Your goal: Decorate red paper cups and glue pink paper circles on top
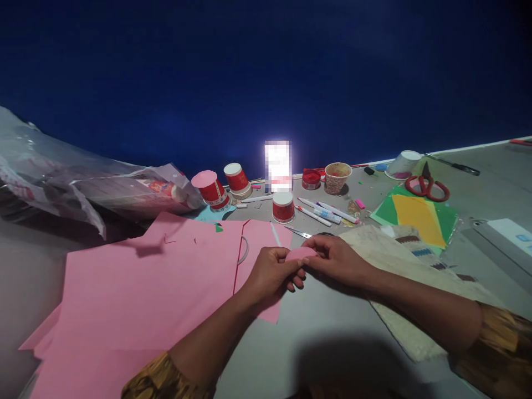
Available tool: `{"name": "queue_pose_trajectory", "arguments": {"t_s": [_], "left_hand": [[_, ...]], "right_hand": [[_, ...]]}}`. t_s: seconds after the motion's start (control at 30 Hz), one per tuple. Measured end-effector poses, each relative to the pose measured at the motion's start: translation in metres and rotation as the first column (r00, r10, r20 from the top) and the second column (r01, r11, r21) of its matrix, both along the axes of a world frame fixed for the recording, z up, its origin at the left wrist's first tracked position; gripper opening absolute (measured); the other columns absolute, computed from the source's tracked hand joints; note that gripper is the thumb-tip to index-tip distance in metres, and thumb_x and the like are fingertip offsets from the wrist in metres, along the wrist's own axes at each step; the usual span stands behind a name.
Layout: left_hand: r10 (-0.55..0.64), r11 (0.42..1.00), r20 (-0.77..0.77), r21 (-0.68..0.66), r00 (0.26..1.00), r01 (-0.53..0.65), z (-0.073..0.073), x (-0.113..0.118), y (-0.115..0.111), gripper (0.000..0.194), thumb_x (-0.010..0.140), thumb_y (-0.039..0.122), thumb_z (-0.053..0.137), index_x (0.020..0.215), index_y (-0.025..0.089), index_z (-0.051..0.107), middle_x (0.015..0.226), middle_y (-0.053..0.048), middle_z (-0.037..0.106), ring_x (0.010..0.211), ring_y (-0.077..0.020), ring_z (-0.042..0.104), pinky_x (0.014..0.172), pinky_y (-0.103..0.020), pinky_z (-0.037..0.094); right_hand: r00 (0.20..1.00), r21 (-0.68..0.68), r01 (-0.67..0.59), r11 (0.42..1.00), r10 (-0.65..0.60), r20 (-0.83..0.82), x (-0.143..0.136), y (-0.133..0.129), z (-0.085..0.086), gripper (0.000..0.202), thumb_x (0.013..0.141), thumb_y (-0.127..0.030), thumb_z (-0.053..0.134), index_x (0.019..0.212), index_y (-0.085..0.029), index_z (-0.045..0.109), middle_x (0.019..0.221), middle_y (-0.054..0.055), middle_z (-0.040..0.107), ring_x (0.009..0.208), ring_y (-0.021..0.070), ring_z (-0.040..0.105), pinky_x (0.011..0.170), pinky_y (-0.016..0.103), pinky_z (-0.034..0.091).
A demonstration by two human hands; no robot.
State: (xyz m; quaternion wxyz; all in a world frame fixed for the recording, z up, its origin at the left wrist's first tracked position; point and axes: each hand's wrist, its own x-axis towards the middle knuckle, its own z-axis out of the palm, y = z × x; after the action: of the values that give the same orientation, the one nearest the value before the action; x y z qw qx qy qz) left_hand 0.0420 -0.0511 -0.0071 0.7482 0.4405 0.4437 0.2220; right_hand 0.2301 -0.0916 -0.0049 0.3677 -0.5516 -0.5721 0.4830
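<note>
Between my two hands is a small pink paper piece (300,254) with a rounded upper edge. My left hand (276,272) pinches its left side, thumb on top. On the other side, my right hand (334,256) grips it with thumb and fingers. Just behind the hands lies a pair of scissors (300,233), its handles partly hidden by my right hand. Large pink paper sheets (145,293) spread out to the left, reaching under my left hand. A red paper cup (283,208) stands upside down beyond the hands.
Two more upturned red cups, one (213,191) topped with a pink disc, stand at the back left. Several markers (328,213) lie behind the scissors. Red-handled pliers (428,188) rest on green and yellow sheets at right. A cloth (399,310) lies under my right forearm. Plastic bags (103,177) fill the left.
</note>
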Motion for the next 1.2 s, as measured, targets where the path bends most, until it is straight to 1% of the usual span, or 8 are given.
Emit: {"name": "queue_pose_trajectory", "arguments": {"t_s": [0.2,0.4,0.47,0.63,0.73,0.87,1.03,1.2], "left_hand": [[-0.026,1.0,0.017,-0.009,1.0,0.026,0.001,-0.001,0.001,0.034,0.07,0.036,0.091,0.077,0.009,0.071,0.066,-0.008,0.073,0.05,-0.0131,0.069,0.042,-0.017,0.041],[-0.065,0.997,0.006,-0.037,0.998,0.065,0.005,0.0,-0.001,0.028,0.067,0.03,0.087,0.079,0.011,0.069,0.065,-0.006,0.072,0.051,-0.0143,0.069,0.04,-0.017,0.038],[-0.065,0.997,0.012,-0.029,0.998,0.065,0.004,0.002,-0.002,0.024,0.066,0.026,0.084,0.078,0.012,0.069,0.062,-0.004,0.07,0.05,-0.0141,0.067,0.04,-0.017,0.035],[0.021,0.999,0.068,0.049,0.997,-0.025,-0.003,0.007,-0.007,0.012,0.06,0.016,0.074,0.07,0.013,0.068,0.05,0.002,0.059,0.045,-0.0114,0.057,0.048,-0.024,0.045],[0.043,0.994,0.021,0.098,0.999,-0.045,-0.003,0.008,-0.007,0.013,0.059,0.015,0.067,0.072,0.012,0.071,0.049,0.0,0.06,0.045,-0.013,0.056,0.048,-0.025,0.043],[0.045,0.993,0.054,0.111,0.998,-0.051,0.003,0.007,-0.005,0.018,0.057,0.014,0.064,0.074,0.013,0.071,0.051,-0.001,0.062,0.047,-0.0145,0.058,0.051,-0.028,0.047],[0.064,0.988,0.038,0.141,0.997,-0.068,0.008,0.006,-0.006,0.012,0.059,0.017,0.066,0.071,0.016,0.066,0.052,0.001,0.06,0.047,-0.0147,0.057,0.051,-0.029,0.05],[0.025,0.988,-0.01,0.154,1.0,-0.023,0.008,0.007,-0.011,0.015,0.062,0.018,0.068,0.076,0.016,0.068,0.055,0.004,0.057,0.047,-0.0105,0.051,0.046,-0.023,0.039]], "right_hand": [[0.997,-0.032,-0.031,0.999,0.028,-0.078,-0.004,-0.001,0.006,0.013,0.082,-0.021,0.066,0.094,-0.018,0.071,0.08,0.0,0.074,0.072,0.0154,0.066,0.063,0.025,0.048],[0.997,-0.025,-0.013,1.0,0.011,-0.073,-0.009,-0.003,0.007,0.029,0.076,-0.012,0.059,0.102,-0.018,0.07,0.084,0.0,0.076,0.073,0.0162,0.071,0.066,0.025,0.052],[1.0,0.018,0.004,1.0,-0.004,-0.021,-0.012,-0.003,0.006,0.032,0.074,-0.011,0.057,0.103,-0.019,0.07,0.088,0.0,0.076,0.073,0.0162,0.071,0.066,0.026,0.052],[0.986,0.164,0.026,0.986,-0.052,0.161,-0.018,-0.005,0.004,0.033,0.071,-0.01,0.056,0.098,-0.02,0.072,0.093,0.002,0.077,0.084,0.02,0.07,0.075,0.03,0.051],[0.985,0.189,0.05,0.981,-0.08,0.155,-0.02,-0.005,0.005,0.031,0.073,-0.013,0.058,0.1,-0.02,0.071,0.094,0.003,0.077,0.084,0.0203,0.069,0.075,0.031,0.051],[0.983,0.189,0.082,0.979,-0.11,0.145,-0.017,-0.004,0.006,0.028,0.074,-0.015,0.059,0.1,-0.02,0.069,0.091,0.002,0.075,0.079,0.0188,0.067,0.073,0.03,0.049],[0.997,0.15,0.043,0.988,-0.053,0.061,-0.012,-0.003,0.003,0.035,0.075,-0.016,0.058,0.11,-0.02,0.065,0.093,0.001,0.071,0.081,0.0186,0.065,0.074,0.03,0.049],[0.997,0.16,0.001,0.987,-0.013,0.078,-0.013,-0.003,0.006,0.041,0.069,-0.014,0.06,0.109,-0.021,0.061,0.098,0.0,0.068,0.084,0.0181,0.06,0.077,0.031,0.047]]}}
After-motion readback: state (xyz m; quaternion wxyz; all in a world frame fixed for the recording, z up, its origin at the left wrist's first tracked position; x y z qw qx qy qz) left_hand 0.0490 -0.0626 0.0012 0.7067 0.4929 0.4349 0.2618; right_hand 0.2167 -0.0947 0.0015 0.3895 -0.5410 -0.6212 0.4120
